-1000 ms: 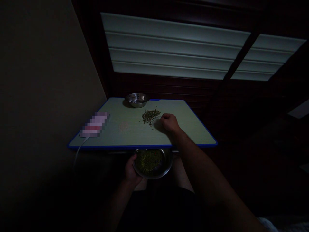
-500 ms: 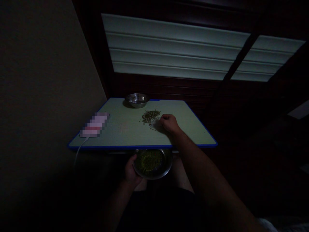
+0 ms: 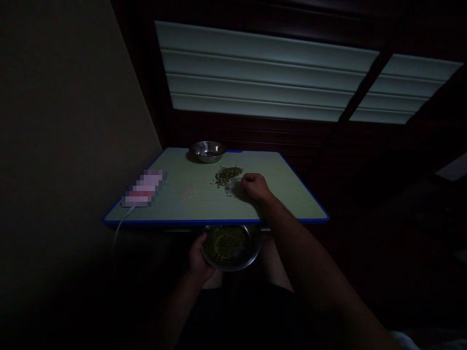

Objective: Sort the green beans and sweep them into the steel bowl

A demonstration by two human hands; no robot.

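Observation:
My left hand [image 3: 199, 260] grips the left rim of a metal bowl [image 3: 241, 267] below the near edge of the table, above my lap. Small green grains, like mung beans [image 3: 228, 241], cover much of its bottom. On the tabletop, a loose pile of similar green-brown grains [image 3: 228, 175] lies spread out. My right hand [image 3: 256, 186] is closed just right of this pile, with a thin, see-through piece [image 3: 234, 186] at its fingertips, touching the near right side of the pile. Dim light hides the exact kind of this piece.
A second metal bowl [image 3: 207, 152] stands at the table's far edge. On the left lies a blurred-out pink and white phone-like object [image 3: 144, 189], its white cable [image 3: 118, 227] hanging over the edge. The pale table [image 3: 171, 209] has a blue rim; a wall [image 3: 73, 97] borders it on the left.
Very little differs. Both hands keep their places, the left on the bowl and the right beside the pile; the view has shifted very slightly.

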